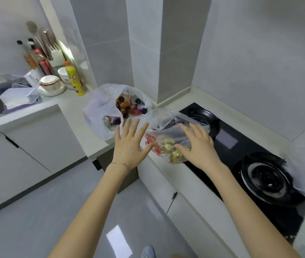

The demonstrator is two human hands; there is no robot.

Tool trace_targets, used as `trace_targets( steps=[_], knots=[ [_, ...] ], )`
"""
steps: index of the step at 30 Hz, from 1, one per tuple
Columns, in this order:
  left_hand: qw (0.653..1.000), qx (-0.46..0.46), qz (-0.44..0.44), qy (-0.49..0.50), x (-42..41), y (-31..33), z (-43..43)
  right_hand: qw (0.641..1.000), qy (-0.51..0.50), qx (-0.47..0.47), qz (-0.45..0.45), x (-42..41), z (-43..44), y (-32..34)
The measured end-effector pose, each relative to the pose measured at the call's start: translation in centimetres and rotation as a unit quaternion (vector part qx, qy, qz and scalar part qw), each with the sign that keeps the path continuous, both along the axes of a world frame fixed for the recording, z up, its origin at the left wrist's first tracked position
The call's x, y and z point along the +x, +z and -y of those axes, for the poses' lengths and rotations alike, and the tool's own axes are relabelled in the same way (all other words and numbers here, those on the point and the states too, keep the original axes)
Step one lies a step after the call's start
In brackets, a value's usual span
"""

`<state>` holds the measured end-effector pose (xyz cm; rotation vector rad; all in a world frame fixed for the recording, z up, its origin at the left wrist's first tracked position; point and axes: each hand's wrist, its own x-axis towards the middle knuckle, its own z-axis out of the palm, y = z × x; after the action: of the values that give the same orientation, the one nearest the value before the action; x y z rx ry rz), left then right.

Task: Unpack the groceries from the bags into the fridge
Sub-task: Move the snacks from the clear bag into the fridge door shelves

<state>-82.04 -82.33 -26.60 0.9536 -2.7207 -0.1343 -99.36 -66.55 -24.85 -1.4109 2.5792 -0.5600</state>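
perhaps touching clear bag [168, 123], hands [129, 146] [198, 148] spread

A shoe [148, 251] is cut off at the bottom edge, and the white bag [95, 112] hides most of its contents.

White bag [99, 110]: thin translucent plastic, sitting upright on the counter [73, 104] in the inner corner, mouth gaping open upward. Inside it, small bottles and pouches [131, 106] are showing, with dark caps and orange, red and purple labels, packed close together; their exact kinds are too blurred to tell.

Clear bag [168, 123]: sitting just right of the white bag, touching it or nearly so, at the counter's front edge and lying partly over the black hob [228, 157]. Its top is standing up crumpled and loose. Red print [150, 141] is showing on its near left side. Gold-wrapped pieces [173, 149] are lying heaped in its bottom.
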Motion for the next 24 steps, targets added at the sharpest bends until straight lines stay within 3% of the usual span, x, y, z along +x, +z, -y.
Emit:
trace_targets(
  steps=[13,24],
  knots=[
    [0.995,0.059,0.052,-0.060,-12.1,-4.6,9.9,0.996,-0.041,0.038,0.064,-9.6,8.4,-5.5],
    [0.980,0.128,0.107,-0.109,-19.2,-9.6,13.0,0.992,-0.028,0.085,0.093,-15.6,14.2,-10.8]
  ],
)
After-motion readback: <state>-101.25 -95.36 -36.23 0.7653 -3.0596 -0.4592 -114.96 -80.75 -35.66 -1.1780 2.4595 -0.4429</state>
